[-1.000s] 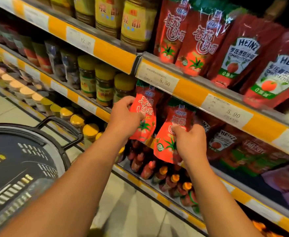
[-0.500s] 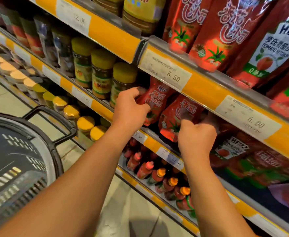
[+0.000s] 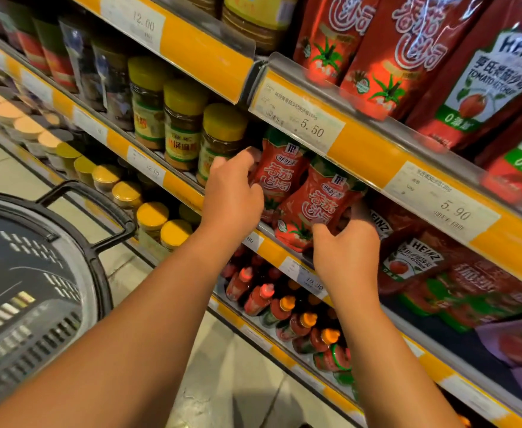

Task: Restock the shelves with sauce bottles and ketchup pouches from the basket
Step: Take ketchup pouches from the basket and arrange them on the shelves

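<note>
1. Basket (image 3: 68, 273) sits far left, and its contents can't be made out.
2. Left hand (image 3: 231, 193) curls round the left ketchup pouch (image 3: 279, 177), seating it on the middle shelf (image 3: 272, 248) beside the jars (image 3: 185, 125).
3. Right hand (image 3: 346, 251) grasps the tilted right pouch (image 3: 312, 211) at its base; it is not yet upright.
4. Sauce bottles (image 3: 284, 310) fill the shelf below. What stock remains is unclear.

Red ketchup pouches (image 3: 312, 211), yellow-capped jars (image 3: 185, 122), orange shelf strips (image 3: 377, 149).
</note>
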The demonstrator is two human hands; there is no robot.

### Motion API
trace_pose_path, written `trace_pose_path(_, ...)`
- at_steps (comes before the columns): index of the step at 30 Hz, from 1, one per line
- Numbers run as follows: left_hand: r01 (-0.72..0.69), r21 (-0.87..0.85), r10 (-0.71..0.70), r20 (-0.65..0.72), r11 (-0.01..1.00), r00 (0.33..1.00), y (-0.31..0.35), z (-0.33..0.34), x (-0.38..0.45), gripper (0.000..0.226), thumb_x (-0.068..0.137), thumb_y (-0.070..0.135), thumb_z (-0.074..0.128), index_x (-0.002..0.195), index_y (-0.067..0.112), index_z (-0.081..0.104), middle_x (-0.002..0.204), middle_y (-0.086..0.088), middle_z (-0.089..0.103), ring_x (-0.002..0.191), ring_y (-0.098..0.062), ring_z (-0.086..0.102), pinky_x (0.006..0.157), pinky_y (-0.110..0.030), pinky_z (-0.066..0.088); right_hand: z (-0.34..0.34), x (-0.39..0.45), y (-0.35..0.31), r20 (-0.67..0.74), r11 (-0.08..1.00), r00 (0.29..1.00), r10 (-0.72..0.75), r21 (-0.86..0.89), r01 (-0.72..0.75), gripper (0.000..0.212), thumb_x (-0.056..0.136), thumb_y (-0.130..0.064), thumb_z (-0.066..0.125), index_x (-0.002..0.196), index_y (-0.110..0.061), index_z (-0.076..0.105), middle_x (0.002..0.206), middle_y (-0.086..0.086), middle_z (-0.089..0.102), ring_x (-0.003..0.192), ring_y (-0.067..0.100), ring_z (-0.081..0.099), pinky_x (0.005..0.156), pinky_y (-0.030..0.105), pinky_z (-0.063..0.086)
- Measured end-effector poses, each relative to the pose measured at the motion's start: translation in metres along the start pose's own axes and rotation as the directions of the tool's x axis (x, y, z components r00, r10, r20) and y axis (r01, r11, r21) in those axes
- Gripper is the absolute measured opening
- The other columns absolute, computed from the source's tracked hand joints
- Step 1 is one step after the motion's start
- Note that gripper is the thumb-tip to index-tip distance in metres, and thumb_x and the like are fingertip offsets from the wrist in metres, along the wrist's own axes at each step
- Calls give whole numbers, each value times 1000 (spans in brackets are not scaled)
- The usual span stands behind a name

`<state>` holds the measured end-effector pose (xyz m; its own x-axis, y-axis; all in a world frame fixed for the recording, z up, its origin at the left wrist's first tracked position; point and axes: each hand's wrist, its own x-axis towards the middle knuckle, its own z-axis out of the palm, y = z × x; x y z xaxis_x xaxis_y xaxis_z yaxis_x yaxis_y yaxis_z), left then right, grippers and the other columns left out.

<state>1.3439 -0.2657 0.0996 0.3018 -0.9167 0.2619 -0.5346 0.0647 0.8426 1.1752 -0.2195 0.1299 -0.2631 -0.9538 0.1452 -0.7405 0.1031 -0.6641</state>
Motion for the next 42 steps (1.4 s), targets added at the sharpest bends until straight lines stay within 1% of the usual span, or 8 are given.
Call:
trace_pose_path(10,29,-8,-28,75,1000,997,2,-4,0,27,98,8,56,118,25,59,96,3,65,86,-24,64,73,-36,54,-8,-1,9,-45,941,999,-27,-338,11,57,92,-59,67,63,-20,37,58,-3,40,55,22,42,49,31,25)
trace_pose_path(15,30,-65,-17,190,997,982,-5,-1,12,49,99,6,52,143,29,52,131,5,63,116,-18,58,98,-35,53,1,2,15,79,991,996,39,-128,-28,45,94,-50,68,69,-16,53,56,0,61,54,22,60,53,34,46)
trace_pose_path(21,57,-89,-39,192,994,981,-1,4,13,61,96,-6,44,149,24,47,131,2,59,111,-13,51,91,-23,41,23,5,24,18,990,991,131,51,-132,36,93,-48,70,92,-13,77,67,-4,73,69,15,72,73,43,61)
trace_pose_path(28,36,-54,-26,185,998,982,2,8,12,56,95,7,57,148,21,46,128,-6,63,109,-28,62,90,-34,54,24,3,19,-6,984,997,82,158,-80,24,93,-37,71,112,-28,59,81,-1,76,80,24,74,79,49,61)
trace_pose_path(32,86,3,-86,130,996,988,8,1,-2,57,96,15,60,149,18,39,134,-7,46,102,-21,51,89,-33,45,15,-6,21,-13,971,997,73,230,-68,60,89,-31,71,144,-27,48,88,-8,76,85,20,75,80,49,62)
trace_pose_path(35,103,-37,-99,88,994,991,15,-8,-22,47,93,14,60,136,20,43,126,-4,48,95,-25,59,79,-41,50,6,-19,21,-48,954,995,84,292,-67,42,90,-25,69,128,-28,53,91,-8,74,79,11,74,74,45,63)
trace_pose_path(38,255,-67,-235,220,965,947,17,-9,-36,33,91,18,61,122,22,51,111,0,58,92,-24,63,80,-48,58,3,-30,21,-18,983,998,-62,172,64,11,94,-24,67,105,-26,63,90,-12,69,80,-3,66,70,30,55)
trace_pose_path(42,583,-384,-451,383,716,806,23,-7,-39,20,85,10,67,103,16,64,110,-21,68,107,-39,69,95,-53,59,15,-33,22,238,976,954,-180,-76,203,31,99,-37,61,129,-31,64,124,-13,68,115,7,62,94,37,55)
